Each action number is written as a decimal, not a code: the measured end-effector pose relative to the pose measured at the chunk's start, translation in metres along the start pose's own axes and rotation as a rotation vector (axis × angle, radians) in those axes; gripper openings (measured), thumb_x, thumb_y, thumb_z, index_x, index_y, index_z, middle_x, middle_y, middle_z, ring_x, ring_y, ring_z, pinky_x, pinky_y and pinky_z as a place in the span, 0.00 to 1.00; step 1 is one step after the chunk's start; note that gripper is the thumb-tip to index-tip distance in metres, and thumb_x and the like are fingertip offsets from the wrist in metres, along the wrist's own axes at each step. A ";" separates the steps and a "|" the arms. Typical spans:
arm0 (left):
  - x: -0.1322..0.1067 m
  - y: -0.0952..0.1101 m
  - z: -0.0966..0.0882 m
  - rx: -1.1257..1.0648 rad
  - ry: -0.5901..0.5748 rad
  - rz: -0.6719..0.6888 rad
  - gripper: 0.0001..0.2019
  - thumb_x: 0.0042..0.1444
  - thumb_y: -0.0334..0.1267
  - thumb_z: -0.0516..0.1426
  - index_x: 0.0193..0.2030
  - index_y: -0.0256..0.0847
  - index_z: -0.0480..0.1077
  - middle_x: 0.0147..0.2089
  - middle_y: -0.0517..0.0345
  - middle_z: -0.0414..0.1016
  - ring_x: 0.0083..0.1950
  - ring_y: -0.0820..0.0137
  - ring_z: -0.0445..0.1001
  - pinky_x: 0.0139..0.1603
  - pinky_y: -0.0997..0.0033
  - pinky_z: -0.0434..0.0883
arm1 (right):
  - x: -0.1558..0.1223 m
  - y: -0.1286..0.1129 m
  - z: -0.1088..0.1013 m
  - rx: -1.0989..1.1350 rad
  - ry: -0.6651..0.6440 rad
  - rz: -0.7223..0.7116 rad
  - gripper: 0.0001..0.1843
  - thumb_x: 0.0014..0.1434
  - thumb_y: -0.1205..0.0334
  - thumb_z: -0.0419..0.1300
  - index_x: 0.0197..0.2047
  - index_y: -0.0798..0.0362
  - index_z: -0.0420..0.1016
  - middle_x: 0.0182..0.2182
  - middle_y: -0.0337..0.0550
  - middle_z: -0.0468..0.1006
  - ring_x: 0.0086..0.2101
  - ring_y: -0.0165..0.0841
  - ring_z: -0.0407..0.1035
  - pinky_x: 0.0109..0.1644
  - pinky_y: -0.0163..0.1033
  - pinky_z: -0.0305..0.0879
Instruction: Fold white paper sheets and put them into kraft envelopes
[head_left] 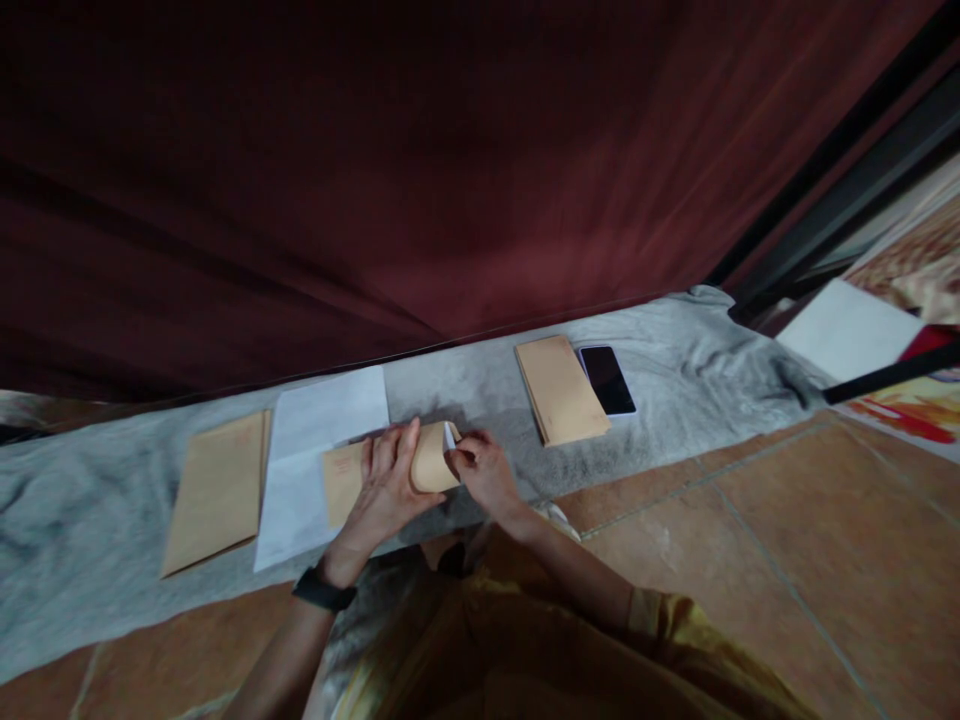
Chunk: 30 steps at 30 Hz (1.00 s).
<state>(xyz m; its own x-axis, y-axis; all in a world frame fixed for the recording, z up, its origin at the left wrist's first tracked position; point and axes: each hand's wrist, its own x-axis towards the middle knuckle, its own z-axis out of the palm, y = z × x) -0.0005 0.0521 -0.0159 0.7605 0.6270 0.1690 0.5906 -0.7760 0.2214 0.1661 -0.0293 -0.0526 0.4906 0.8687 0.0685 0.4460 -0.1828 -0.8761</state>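
A brown paper envelope (343, 474) lies in front of me, partly over white paper sheets (300, 500). My left hand (390, 475) rests flat across it, fingers stretched out and pressing it down. At its right end the envelope bulges open, and a bit of white paper (448, 437) shows in the mouth. My right hand (484, 470) is closed at that end, its fingertips pinched at the white paper and the envelope's edge. Exactly what lies between those fingertips is partly hidden.
Brown envelopes (217, 490) lie left of the white sheets. Another envelope stack (562, 390) sits to the right, beside a dark-screened phone (607, 380). A grey cloth (675, 350) covers the narrow surface. Behind it hangs a dark red curtain (450, 180). Tiled floor (712, 560) shows nearer me.
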 end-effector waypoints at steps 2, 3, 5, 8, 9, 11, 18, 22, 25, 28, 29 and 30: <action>0.000 0.001 0.000 -0.003 0.004 0.002 0.61 0.45 0.50 0.70 0.78 0.40 0.37 0.68 0.35 0.60 0.71 0.41 0.58 0.72 0.35 0.49 | 0.000 0.000 0.001 0.039 -0.045 0.083 0.08 0.62 0.67 0.62 0.34 0.49 0.81 0.35 0.42 0.80 0.34 0.32 0.73 0.43 0.36 0.69; 0.000 0.001 0.000 -0.005 0.005 0.003 0.62 0.45 0.50 0.70 0.78 0.40 0.37 0.68 0.35 0.60 0.71 0.41 0.58 0.72 0.35 0.49 | 0.001 0.000 0.001 0.054 -0.051 0.116 0.08 0.62 0.67 0.62 0.32 0.49 0.80 0.32 0.41 0.80 0.32 0.32 0.73 0.40 0.36 0.68; 0.000 0.001 0.000 -0.009 0.004 0.007 0.62 0.45 0.50 0.70 0.78 0.40 0.37 0.68 0.35 0.60 0.71 0.42 0.58 0.73 0.35 0.49 | 0.001 0.000 0.001 0.079 -0.044 0.148 0.08 0.61 0.66 0.63 0.30 0.48 0.78 0.29 0.40 0.79 0.30 0.32 0.72 0.37 0.36 0.66; 0.000 0.002 0.000 -0.016 0.004 0.007 0.62 0.45 0.51 0.70 0.78 0.40 0.36 0.68 0.35 0.59 0.71 0.42 0.58 0.73 0.35 0.49 | 0.001 0.000 0.001 0.110 -0.031 0.162 0.08 0.60 0.66 0.63 0.29 0.48 0.77 0.29 0.39 0.79 0.30 0.33 0.73 0.37 0.36 0.66; 0.000 0.002 0.000 -0.020 0.003 0.005 0.62 0.45 0.51 0.70 0.78 0.40 0.36 0.69 0.35 0.59 0.71 0.42 0.58 0.73 0.35 0.49 | 0.001 0.000 0.001 0.126 -0.022 0.162 0.08 0.60 0.67 0.63 0.29 0.48 0.76 0.29 0.39 0.79 0.30 0.32 0.73 0.38 0.36 0.66; 0.001 0.002 -0.001 -0.030 0.002 0.001 0.62 0.45 0.51 0.70 0.78 0.39 0.37 0.69 0.34 0.59 0.72 0.42 0.57 0.73 0.36 0.49 | 0.001 0.001 0.001 0.162 0.001 0.157 0.07 0.59 0.67 0.63 0.29 0.48 0.75 0.29 0.38 0.79 0.31 0.32 0.73 0.38 0.35 0.66; 0.001 0.003 -0.001 -0.040 -0.031 0.007 0.62 0.46 0.52 0.69 0.78 0.40 0.36 0.70 0.35 0.58 0.72 0.42 0.56 0.73 0.36 0.49 | -0.001 0.003 0.000 0.217 0.016 0.154 0.06 0.58 0.68 0.61 0.32 0.48 0.72 0.29 0.40 0.78 0.32 0.35 0.74 0.38 0.37 0.66; 0.001 0.003 0.001 -0.032 -0.035 0.012 0.62 0.46 0.51 0.70 0.78 0.40 0.36 0.70 0.35 0.59 0.72 0.42 0.57 0.73 0.36 0.48 | -0.001 0.004 0.000 0.241 0.025 0.176 0.05 0.57 0.67 0.60 0.32 0.48 0.70 0.29 0.39 0.78 0.32 0.35 0.74 0.39 0.38 0.67; 0.001 0.005 0.000 -0.028 -0.041 0.009 0.61 0.46 0.51 0.69 0.78 0.40 0.36 0.70 0.34 0.59 0.72 0.41 0.57 0.73 0.35 0.48 | -0.002 0.005 0.001 0.252 0.056 0.197 0.05 0.56 0.66 0.61 0.37 0.48 0.70 0.32 0.37 0.78 0.34 0.34 0.74 0.41 0.37 0.68; 0.001 0.007 -0.001 -0.033 -0.054 0.009 0.60 0.48 0.51 0.69 0.78 0.41 0.36 0.71 0.34 0.58 0.73 0.42 0.57 0.73 0.36 0.49 | -0.002 0.010 0.003 0.301 0.080 0.254 0.14 0.55 0.64 0.62 0.46 0.48 0.71 0.32 0.36 0.78 0.33 0.33 0.74 0.40 0.37 0.69; 0.001 0.007 -0.002 -0.034 -0.059 0.011 0.60 0.47 0.51 0.69 0.78 0.41 0.36 0.71 0.34 0.58 0.73 0.42 0.56 0.73 0.36 0.48 | -0.002 0.012 0.003 0.334 0.081 0.269 0.17 0.54 0.64 0.62 0.48 0.49 0.72 0.31 0.35 0.78 0.33 0.33 0.73 0.40 0.36 0.69; 0.001 0.007 -0.002 -0.034 -0.063 0.015 0.60 0.47 0.51 0.69 0.78 0.41 0.36 0.72 0.33 0.58 0.74 0.42 0.56 0.73 0.36 0.48 | -0.001 0.014 0.004 0.374 0.072 0.278 0.17 0.53 0.64 0.63 0.48 0.50 0.73 0.30 0.35 0.78 0.32 0.33 0.73 0.39 0.36 0.68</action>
<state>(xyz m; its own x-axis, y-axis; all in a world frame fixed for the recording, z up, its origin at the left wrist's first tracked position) 0.0040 0.0477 -0.0125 0.7854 0.6088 0.1116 0.5702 -0.7818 0.2522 0.1688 -0.0311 -0.0665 0.6097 0.7738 -0.1717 -0.0037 -0.2138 -0.9769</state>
